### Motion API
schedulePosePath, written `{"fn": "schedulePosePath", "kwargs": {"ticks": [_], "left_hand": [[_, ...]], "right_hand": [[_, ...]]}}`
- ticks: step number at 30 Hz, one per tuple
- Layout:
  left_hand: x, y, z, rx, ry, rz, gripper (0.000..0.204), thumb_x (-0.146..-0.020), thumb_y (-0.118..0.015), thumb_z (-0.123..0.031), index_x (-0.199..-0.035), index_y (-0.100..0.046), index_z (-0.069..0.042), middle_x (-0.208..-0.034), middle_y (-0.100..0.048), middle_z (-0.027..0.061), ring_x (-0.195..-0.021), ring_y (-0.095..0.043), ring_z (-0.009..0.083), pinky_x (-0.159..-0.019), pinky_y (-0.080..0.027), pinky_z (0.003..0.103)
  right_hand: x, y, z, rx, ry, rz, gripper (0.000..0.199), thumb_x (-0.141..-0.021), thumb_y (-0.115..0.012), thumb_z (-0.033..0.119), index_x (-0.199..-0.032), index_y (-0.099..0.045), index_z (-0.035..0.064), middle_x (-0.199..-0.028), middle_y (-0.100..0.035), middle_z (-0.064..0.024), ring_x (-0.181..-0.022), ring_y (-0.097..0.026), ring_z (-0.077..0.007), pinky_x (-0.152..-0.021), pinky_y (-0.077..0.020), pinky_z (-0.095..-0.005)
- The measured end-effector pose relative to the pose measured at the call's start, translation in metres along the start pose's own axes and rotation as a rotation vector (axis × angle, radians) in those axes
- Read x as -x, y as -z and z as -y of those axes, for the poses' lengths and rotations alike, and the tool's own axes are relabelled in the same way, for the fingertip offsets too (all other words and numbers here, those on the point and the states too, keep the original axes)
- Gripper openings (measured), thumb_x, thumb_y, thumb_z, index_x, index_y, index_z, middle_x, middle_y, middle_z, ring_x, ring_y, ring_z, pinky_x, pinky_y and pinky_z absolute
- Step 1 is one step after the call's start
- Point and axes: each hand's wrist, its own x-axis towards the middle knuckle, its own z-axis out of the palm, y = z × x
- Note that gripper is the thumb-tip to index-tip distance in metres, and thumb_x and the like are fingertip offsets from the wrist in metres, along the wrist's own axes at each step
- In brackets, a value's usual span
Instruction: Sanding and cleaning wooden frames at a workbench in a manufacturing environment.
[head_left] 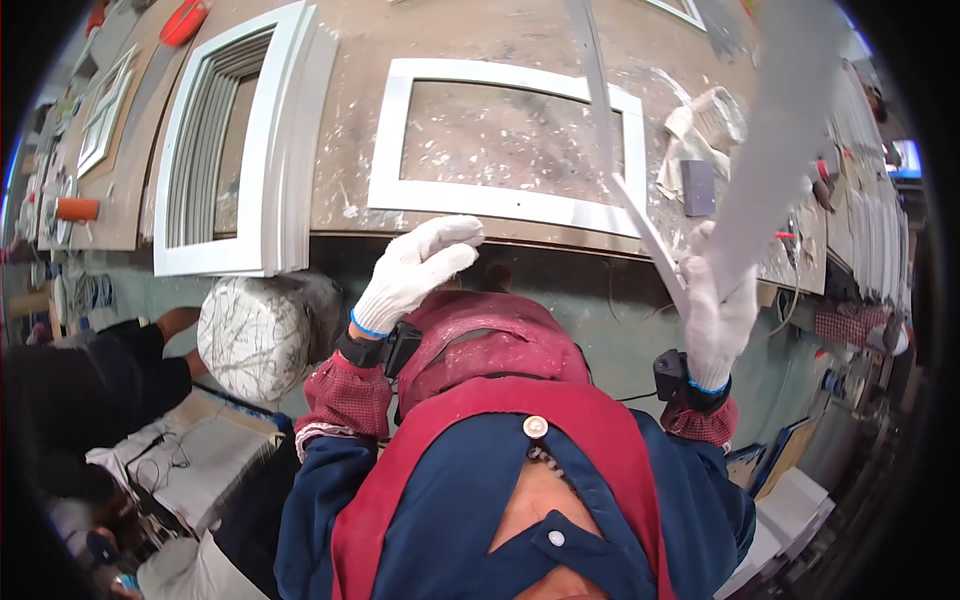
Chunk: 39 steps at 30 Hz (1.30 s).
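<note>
Grey flat strip (770, 150), blurred, upright

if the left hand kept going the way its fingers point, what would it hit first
Probably the bench edge, just below the white frame. The gloved left hand points up and right toward it, though depth is hard to judge.

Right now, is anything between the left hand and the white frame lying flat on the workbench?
Nothing visible. The left hand hovers at the bench's front edge, just short of the white frame, with only bare, paint-spattered workbench between. The right hand holds grey strips off to the side.
</note>
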Motion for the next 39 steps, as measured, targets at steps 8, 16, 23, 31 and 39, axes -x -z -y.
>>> {"fn": "schedulePosePath", "kwargs": {"ticks": [8,16,23,31,39], "left_hand": [[-0.055,-0.046,-0.022,0.3,-0.092,-0.057,0.053,-0.096,-0.068,-0.032,-0.132,-0.048,0.002,-0.126,-0.059,0.0213,-0.11,-0.066,0.0327,-0.089,-0.059,0.042],[-0.072,-0.008,0.033,0.337,-0.023,-0.319,0.025,-0.095,-0.067,-0.012,-0.11,-0.055,0.004,-0.094,-0.065,0.0177,-0.076,-0.072,0.0279,-0.06,-0.062,0.038],[-0.09,0.041,0.039,0.172,0.079,-0.333,0.027,-0.098,-0.065,-0.018,-0.115,-0.058,0.001,-0.101,-0.068,0.0135,-0.084,-0.072,0.0235,-0.066,-0.062,0.036],[-0.058,0.023,0.01,-0.726,-0.172,-0.653,0.029,-0.096,-0.068,-0.028,-0.103,-0.067,0.0,-0.081,-0.068,0.0065,-0.066,-0.063,0.0117,-0.06,-0.052,0.025],[-0.029,-0.008,0.004,-0.495,0.563,-0.261,0.04,-0.095,-0.066,-0.039,-0.1,-0.069,0.001,-0.08,-0.069,0.005,-0.065,-0.062,0.0092,-0.058,-0.049,0.023]], "right_hand": [[0.003,-0.028,-0.075,0.845,0.618,0.291,0.038,-0.081,-0.064,0.01,-0.118,-0.068,0.0053,-0.098,-0.067,-0.0132,-0.077,-0.066,-0.0294,-0.067,-0.053,-0.04],[0.04,-0.07,-0.095,0.805,0.469,0.462,0.076,-0.06,-0.079,0.005,-0.133,-0.056,0.0048,-0.101,-0.061,-0.0099,-0.084,-0.065,-0.0299,-0.065,-0.0525,-0.0415],[0.053,-0.065,-0.112,0.584,0.472,0.721,0.084,-0.065,-0.085,0.014,-0.141,-0.051,0.011,-0.134,-0.054,-0.0194,-0.101,-0.063,-0.0371,-0.089,-0.0491,-0.0475],[0.036,-0.027,-0.136,0.453,0.6,0.556,0.066,-0.07,-0.08,0.018,-0.13,-0.061,0.002,-0.122,-0.062,-0.0175,-0.109,-0.062,-0.0371,-0.096,-0.0486,-0.0485],[0.018,0.003,-0.16,0.542,0.482,0.487,0.049,-0.081,-0.075,0.01,-0.128,-0.065,0.0022,-0.125,-0.064,-0.0187,-0.112,-0.062,-0.0374,-0.097,-0.0493,-0.0457]]}}
